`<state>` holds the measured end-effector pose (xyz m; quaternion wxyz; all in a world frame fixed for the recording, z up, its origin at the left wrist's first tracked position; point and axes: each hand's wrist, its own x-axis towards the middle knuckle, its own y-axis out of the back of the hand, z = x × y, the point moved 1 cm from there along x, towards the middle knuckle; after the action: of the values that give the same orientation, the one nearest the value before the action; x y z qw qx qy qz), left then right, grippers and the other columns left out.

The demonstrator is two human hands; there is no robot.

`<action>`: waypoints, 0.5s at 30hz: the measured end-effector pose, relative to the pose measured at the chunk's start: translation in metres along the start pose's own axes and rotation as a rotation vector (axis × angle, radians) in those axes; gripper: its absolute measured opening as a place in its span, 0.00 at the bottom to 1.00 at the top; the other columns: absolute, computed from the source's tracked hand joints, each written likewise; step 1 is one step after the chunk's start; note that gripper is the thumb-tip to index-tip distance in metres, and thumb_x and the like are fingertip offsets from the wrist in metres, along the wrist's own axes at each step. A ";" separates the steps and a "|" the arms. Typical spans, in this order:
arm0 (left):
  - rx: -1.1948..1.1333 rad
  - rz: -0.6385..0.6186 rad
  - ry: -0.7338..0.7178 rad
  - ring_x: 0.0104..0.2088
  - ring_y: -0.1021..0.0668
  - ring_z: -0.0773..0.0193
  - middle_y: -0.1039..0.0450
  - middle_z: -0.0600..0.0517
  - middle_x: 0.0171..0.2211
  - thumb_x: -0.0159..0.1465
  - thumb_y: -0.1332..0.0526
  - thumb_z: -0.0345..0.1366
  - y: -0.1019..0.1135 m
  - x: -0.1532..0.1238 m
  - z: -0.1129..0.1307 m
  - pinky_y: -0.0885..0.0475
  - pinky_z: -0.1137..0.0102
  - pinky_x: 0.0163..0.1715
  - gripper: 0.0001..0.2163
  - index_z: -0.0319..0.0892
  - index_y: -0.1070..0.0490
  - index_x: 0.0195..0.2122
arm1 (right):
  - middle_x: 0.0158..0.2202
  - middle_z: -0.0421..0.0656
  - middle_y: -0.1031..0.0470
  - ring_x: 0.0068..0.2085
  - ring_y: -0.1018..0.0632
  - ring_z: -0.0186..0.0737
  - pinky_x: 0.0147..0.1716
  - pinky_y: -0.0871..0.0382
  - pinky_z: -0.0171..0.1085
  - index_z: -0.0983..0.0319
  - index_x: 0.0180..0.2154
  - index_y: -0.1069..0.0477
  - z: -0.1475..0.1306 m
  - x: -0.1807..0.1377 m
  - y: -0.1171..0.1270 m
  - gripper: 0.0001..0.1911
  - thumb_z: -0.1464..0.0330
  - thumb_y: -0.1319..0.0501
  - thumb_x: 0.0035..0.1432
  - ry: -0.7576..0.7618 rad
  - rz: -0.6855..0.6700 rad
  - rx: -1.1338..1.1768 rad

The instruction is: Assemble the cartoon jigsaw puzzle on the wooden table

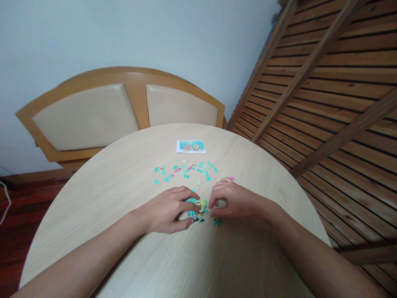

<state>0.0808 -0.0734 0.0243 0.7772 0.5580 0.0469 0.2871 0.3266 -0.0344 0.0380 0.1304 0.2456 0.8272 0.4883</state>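
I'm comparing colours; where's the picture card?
In the head view, the picture card lies at the far side of the table, beyond the loose puzzle pieces.

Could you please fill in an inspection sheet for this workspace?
Surface: pale wooden table with a curved edge.
Main things: partly joined puzzle; picture card beyond it.
Clutter: loose pieces scattered, mostly between puzzle and card.
Hands: left hand touches the puzzle; right hand is beside it, fingers curled; whether it holds anything is unclear.
Cables: white cord at the left edge.
Surroundings: pale wall, padded wooden panel, slatted wood at right.
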 end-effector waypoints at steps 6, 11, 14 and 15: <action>0.030 -0.032 0.012 0.53 0.25 0.50 0.28 0.44 0.54 0.66 0.38 0.38 0.000 -0.001 0.000 0.29 0.55 0.55 0.20 0.44 0.31 0.59 | 0.38 0.40 0.20 0.44 0.23 0.45 0.50 0.40 0.44 0.58 0.37 0.20 -0.005 -0.008 0.007 0.16 0.61 0.22 0.46 -0.005 -0.123 0.006; 0.058 -0.060 0.018 0.53 0.25 0.49 0.29 0.44 0.54 0.69 0.39 0.44 0.002 0.001 0.005 0.30 0.55 0.55 0.19 0.47 0.30 0.59 | 0.40 0.42 0.23 0.48 0.24 0.48 0.50 0.39 0.44 0.58 0.36 0.20 -0.006 -0.007 0.004 0.15 0.62 0.22 0.46 -0.006 -0.134 -0.013; 0.076 -0.056 0.025 0.53 0.25 0.49 0.29 0.44 0.54 0.69 0.38 0.47 0.002 0.001 0.007 0.29 0.54 0.55 0.18 0.47 0.28 0.57 | 0.40 0.41 0.24 0.47 0.25 0.47 0.51 0.39 0.45 0.58 0.34 0.20 -0.005 -0.008 0.005 0.13 0.62 0.22 0.47 -0.030 -0.124 -0.023; 0.079 -0.052 0.025 0.53 0.25 0.49 0.29 0.43 0.54 0.69 0.38 0.47 0.002 0.001 0.008 0.29 0.54 0.55 0.18 0.47 0.28 0.57 | 0.41 0.41 0.24 0.47 0.25 0.47 0.52 0.40 0.45 0.57 0.34 0.20 -0.004 -0.008 0.005 0.13 0.62 0.23 0.47 -0.035 -0.124 -0.024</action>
<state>0.0840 -0.0790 0.0295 0.7611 0.5832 0.0824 0.2717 0.3328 -0.0393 0.0441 0.1775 0.2009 0.8326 0.4847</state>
